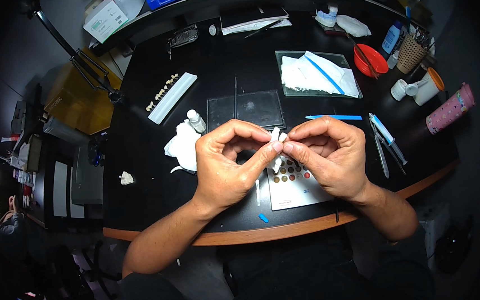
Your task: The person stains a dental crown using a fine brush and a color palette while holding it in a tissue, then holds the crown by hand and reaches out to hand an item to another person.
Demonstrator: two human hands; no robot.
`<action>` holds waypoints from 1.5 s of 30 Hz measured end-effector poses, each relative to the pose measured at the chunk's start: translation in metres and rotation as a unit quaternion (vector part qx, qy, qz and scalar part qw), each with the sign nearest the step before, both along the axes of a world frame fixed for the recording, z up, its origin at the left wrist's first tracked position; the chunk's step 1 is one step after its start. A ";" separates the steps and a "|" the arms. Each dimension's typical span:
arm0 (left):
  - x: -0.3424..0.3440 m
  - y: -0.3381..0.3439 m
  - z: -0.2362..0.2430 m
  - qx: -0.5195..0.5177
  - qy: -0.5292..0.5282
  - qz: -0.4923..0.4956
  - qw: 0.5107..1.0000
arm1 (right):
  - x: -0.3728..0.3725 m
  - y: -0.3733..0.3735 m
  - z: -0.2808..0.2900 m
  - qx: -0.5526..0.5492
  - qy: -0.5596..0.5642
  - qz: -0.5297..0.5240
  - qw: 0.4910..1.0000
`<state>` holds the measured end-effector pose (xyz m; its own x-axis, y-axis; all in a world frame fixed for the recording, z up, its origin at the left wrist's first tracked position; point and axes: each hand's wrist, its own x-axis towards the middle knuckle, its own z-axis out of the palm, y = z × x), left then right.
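While the black bench spreads wide beneath everything, the work itself sits in a very small spot above its near edge: both hands meet over a white card with coloured dots, pinching a small white piece between them. Behind them lie a dark glass slab, a second slab carrying white tissue, a long white tray with a row of tooth-shaped pieces, a crumpled white tissue, a red bowl and a small white bottle. By the look of it, the step in hand is fine shaping or fitting of that white piece with the fingertips; any further move would seem to call for a steady, light pinch so it does not slip or break. The left hand is curled nearly closed, thumb and forefinger pressed onto the piece from the left. The right hand mirrors it, fingers curled, tips gripping the same piece from the right.
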<state>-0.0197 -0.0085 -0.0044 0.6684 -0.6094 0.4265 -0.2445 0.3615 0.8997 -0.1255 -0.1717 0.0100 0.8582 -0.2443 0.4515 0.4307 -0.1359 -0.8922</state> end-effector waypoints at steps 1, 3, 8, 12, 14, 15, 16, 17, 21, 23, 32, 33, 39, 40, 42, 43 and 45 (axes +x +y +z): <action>0.000 0.000 0.001 -0.001 0.000 -0.001 1.000 | 0.000 0.000 0.000 0.006 0.002 0.001 1.000; 0.000 0.002 0.004 0.009 0.008 -0.006 1.000 | 0.000 0.002 0.002 0.022 0.005 0.000 1.000; -0.003 0.000 0.003 0.004 0.002 0.003 1.000 | -0.003 -0.001 0.000 0.022 -0.005 -0.008 1.000; -0.003 0.004 0.007 0.011 0.016 0.010 1.000 | -0.003 0.002 0.005 0.025 0.004 -0.014 1.000; -0.005 0.002 0.009 0.018 0.016 0.007 1.000 | -0.006 -0.001 0.004 0.030 0.006 -0.015 0.999; -0.005 0.000 0.008 0.016 0.019 0.007 1.000 | -0.006 -0.004 0.003 0.023 0.004 -0.017 1.000; -0.004 0.000 0.007 0.016 0.020 0.009 1.000 | -0.005 -0.005 0.002 0.018 0.002 -0.017 1.000; -0.004 0.000 0.008 0.015 0.021 0.013 1.000 | -0.005 -0.006 0.001 0.016 0.003 -0.013 1.000; 0.001 0.002 0.012 0.020 0.009 0.024 0.999 | -0.004 -0.006 0.000 0.007 0.018 -0.010 1.000; 0.005 0.007 0.014 0.020 -0.011 0.046 0.999 | 0.000 -0.003 0.000 0.002 0.019 -0.011 1.000; 0.009 0.005 0.016 -0.036 -0.033 0.087 0.995 | -0.005 -0.005 0.000 -0.008 0.033 -0.049 0.998; 0.008 0.009 0.017 -0.026 -0.032 0.093 0.995 | 0.000 -0.002 -0.004 -0.015 0.021 -0.043 0.999; 0.006 0.009 0.011 -0.026 -0.041 0.106 0.993 | 0.007 -0.010 -0.010 -0.087 0.016 -0.074 0.993; 0.006 0.008 0.013 -0.019 -0.044 0.109 0.993 | 0.008 -0.013 -0.010 -0.087 0.015 -0.078 0.993; 0.008 0.009 0.015 -0.034 -0.037 0.100 0.994 | 0.011 -0.018 -0.009 -0.082 0.038 -0.076 0.993; 0.009 0.009 0.015 -0.042 -0.033 0.098 0.994 | 0.014 -0.019 -0.006 -0.083 0.051 -0.070 0.993; 0.012 0.009 0.012 -0.044 -0.032 0.110 0.993 | 0.019 -0.021 -0.002 -0.095 0.093 -0.056 0.990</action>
